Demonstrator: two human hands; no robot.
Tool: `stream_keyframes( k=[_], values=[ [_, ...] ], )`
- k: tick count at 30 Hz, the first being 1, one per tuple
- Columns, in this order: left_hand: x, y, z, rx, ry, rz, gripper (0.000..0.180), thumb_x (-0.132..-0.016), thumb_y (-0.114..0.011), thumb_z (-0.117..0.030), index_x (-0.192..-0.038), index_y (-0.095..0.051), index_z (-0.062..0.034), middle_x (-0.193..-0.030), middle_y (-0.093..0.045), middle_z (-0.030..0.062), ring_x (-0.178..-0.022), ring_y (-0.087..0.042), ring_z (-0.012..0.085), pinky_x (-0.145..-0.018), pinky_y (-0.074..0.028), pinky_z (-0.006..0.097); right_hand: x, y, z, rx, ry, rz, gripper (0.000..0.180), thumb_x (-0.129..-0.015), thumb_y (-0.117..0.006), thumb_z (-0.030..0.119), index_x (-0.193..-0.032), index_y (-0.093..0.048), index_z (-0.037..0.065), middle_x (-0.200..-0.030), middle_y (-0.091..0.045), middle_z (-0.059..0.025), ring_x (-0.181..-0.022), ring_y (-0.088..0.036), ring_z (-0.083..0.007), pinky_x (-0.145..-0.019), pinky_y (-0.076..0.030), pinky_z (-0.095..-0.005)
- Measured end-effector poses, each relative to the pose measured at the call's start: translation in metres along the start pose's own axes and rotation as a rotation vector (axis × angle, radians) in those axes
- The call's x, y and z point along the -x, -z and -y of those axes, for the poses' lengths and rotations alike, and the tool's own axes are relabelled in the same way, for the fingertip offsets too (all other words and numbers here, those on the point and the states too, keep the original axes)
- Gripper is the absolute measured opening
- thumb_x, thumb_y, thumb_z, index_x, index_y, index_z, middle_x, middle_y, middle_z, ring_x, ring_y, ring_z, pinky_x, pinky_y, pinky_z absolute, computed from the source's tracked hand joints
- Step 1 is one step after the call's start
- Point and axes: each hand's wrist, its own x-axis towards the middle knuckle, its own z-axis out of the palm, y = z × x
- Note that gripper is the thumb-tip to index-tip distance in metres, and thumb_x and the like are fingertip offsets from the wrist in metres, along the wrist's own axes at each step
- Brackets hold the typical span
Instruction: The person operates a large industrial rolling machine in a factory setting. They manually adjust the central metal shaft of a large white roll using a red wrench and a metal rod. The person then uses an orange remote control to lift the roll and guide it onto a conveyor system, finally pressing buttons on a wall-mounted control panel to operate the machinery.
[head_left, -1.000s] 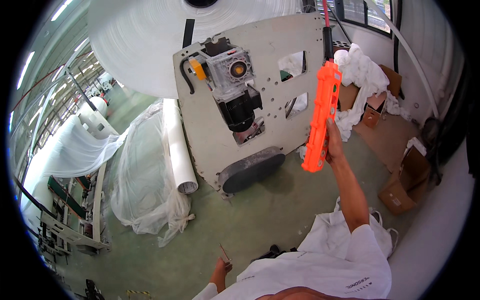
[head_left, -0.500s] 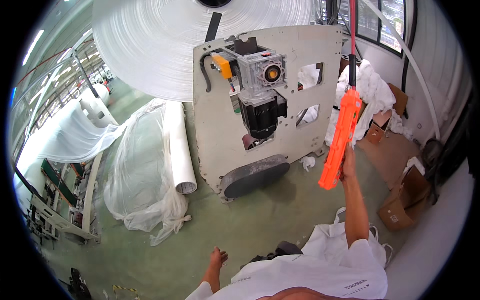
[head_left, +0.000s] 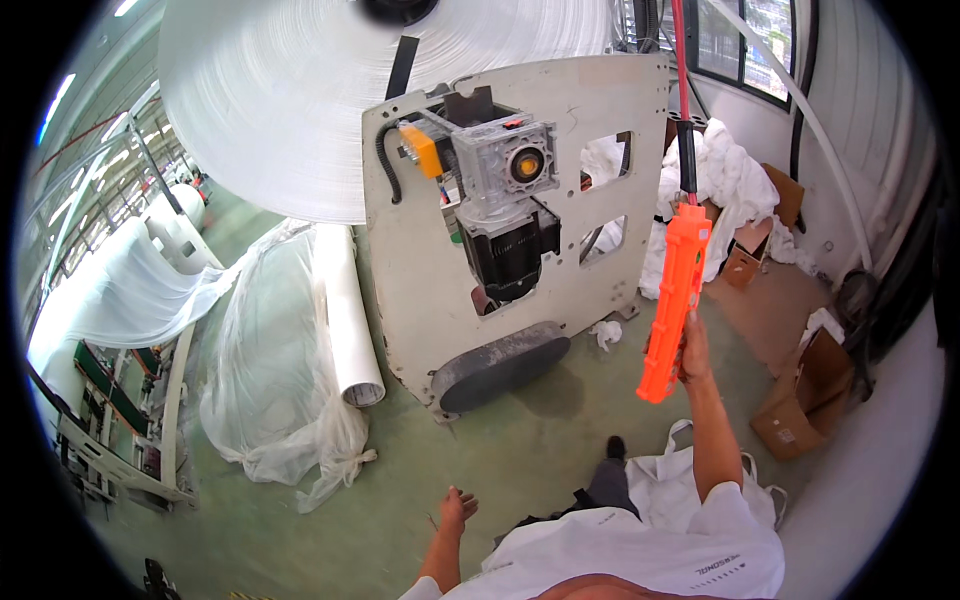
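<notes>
- Right hand (head_left: 695,350): fingers, partly hidden, wrapped around the lower part of a long orange plastic pendant controller (head_left: 677,290).
- The controller, below a red cable (head_left: 682,75) (top cut off), appears beside the beige metal machine plate's (head_left: 405,290) lower right corner.
- Left hand (head_left: 458,507): small in view; I cannot tell whether its fingers hold anything.

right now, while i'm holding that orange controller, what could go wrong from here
Stray press: the right hand wraps around the side of the orange controller, so a finger might press a control unintentionally.

Trip: the white bag, with its loose loops, lies close beside the dark shoe and could catch a foot.

Slip: the clear plastic sheeting lies crumpled on the floor, so stepping left onto it might be slippery.
</notes>
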Motion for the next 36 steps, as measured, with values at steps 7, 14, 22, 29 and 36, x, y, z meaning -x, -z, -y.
stream_keyframes(
  k=[7, 14, 22, 29, 36],
  values=[
    [-0.018, -0.072, -0.013, -0.005, -0.076, -0.045, 0.059, -0.096, -0.036, -0.042, -0.128, -0.034, 0.0077, -0.116, -0.053, 0.0276, -0.094, -0.061, 0.0365, -0.078, -0.054, 0.042, -0.051, 0.053, -0.027, -0.17, -0.015, 0.091, 0.051, -0.095, -0.035, 0.049, -0.11, -0.046, 0.002, -0.081, -0.061, -0.0123, -0.063, -0.064, -0.0234, -0.056, -0.055, -0.036],
    [-0.033, -0.194, -0.004, 0.029, -0.049, -0.129, 0.056, -0.096, -0.035, -0.041, -0.128, -0.034, 0.0053, -0.118, -0.053, 0.0258, -0.094, -0.061, 0.0364, -0.078, -0.054, 0.043, -0.108, 0.147, -0.044, -0.147, 0.002, 0.361, 0.047, -0.096, -0.042, 0.035, -0.13, -0.034, 0.004, -0.104, -0.057, -0.012, -0.08, -0.062, -0.0193, -0.065, -0.056, -0.0359],
    [0.004, -0.307, 0.027, 0.049, 0.0, -0.13, 0.057, -0.096, -0.036, -0.041, -0.129, -0.034, 0.0054, -0.119, -0.053, 0.025, -0.097, -0.06, 0.0353, -0.081, -0.053, 0.042, -0.155, 0.219, -0.032, -0.053, -0.132, 0.493, 0.05, -0.095, -0.046, 0.035, -0.133, -0.032, 0.006, -0.108, -0.055, -0.0092, -0.088, -0.059, -0.0164, -0.072, -0.052, -0.0329],
    [0.035, -0.472, -0.069, -0.083, -0.316, 0.266, 0.063, -0.094, -0.04, -0.049, -0.13, -0.039, 0.0035, -0.114, -0.056, 0.0188, -0.097, -0.06, 0.028, -0.087, -0.049, 0.039, -0.174, 0.226, -0.032, -0.058, -0.233, 0.403, 0.051, -0.094, -0.048, 0.035, -0.13, -0.033, 0.003, -0.105, -0.054, -0.0065, -0.087, -0.053, -0.0122, -0.074, -0.048, -0.0305],
    [0.115, -0.686, -0.181, -0.155, -0.978, 0.672, 0.081, -0.084, -0.057, -0.054, -0.138, -0.029, -0.0005, -0.127, -0.047, 0.0149, -0.117, -0.048, 0.0253, -0.099, -0.037, 0.04, -0.219, 0.281, -0.021, 0.097, -0.139, 0.495, 0.058, -0.091, -0.05, 0.035, -0.134, -0.03, 0.002, -0.105, -0.056, -0.014, -0.086, -0.058, -0.0195, -0.076, -0.048, -0.0333]
  ],
)
